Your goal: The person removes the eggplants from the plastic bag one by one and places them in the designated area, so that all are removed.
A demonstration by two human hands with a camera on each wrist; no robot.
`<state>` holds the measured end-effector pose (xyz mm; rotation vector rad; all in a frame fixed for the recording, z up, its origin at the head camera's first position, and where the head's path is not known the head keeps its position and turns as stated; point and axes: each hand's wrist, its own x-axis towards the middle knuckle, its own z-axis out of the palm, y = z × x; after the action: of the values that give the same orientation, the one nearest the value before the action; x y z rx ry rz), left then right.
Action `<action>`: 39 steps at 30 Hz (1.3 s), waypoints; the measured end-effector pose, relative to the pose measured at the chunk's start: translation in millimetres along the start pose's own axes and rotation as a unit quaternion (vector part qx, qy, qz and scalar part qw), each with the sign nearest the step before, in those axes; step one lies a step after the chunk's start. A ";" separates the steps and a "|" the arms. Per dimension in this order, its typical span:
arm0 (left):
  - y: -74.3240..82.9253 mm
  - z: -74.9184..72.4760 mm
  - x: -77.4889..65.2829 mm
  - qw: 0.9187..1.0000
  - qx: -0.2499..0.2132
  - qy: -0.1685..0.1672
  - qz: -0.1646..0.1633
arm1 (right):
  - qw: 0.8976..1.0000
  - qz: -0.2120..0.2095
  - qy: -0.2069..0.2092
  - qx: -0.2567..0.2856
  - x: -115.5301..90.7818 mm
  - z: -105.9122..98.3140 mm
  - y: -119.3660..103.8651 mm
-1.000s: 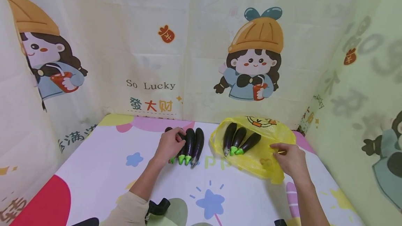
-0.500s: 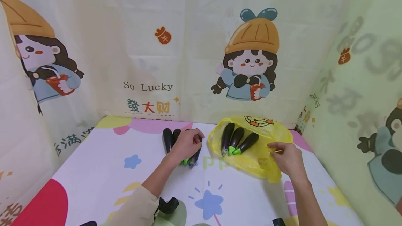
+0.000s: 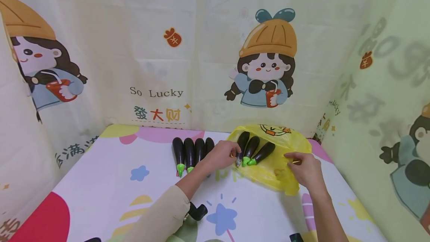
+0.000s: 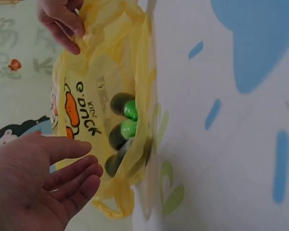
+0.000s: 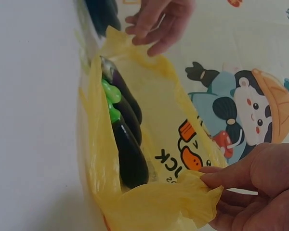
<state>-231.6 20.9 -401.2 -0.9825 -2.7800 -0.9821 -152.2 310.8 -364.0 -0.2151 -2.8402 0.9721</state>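
Observation:
A yellow plastic bag (image 3: 265, 178) lies with its mouth spread, three dark purple eggplants (image 3: 263, 153) inside it. The right hand (image 3: 305, 169) pinches the bag's right edge between thumb and fingers; the right wrist view shows the gathered plastic (image 5: 197, 192) in its grip. At the opposite edge of the bag is the left hand (image 3: 220, 156), its fingers loosely bent and holding nothing in the left wrist view. Whether it touches the bag is unclear. Left of the bag, several more eggplants (image 3: 189, 152) lie side by side, partly hidden by the left forearm.
The table is covered with a printed cloth (image 3: 100, 189). Cartoon-printed curtains (image 3: 205, 66) enclose it at the back and both sides. Black wrist-worn gear (image 3: 197, 212) sits by the left sleeve.
The left hand has moved right, from over the row of loose eggplants to the bag's left edge. The right hand keeps holding the bag in about the same place.

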 end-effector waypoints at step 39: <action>41.0 60.4 81.5 0.991 0.115 -0.070 -0.011 | 1.000 -0.012 0.022 -0.003 -0.9 0.3 0.4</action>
<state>-262.9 125.6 -408.0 -1.0257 -2.9360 -0.5963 -151.4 310.8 -364.6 -0.2003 -2.8010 0.9417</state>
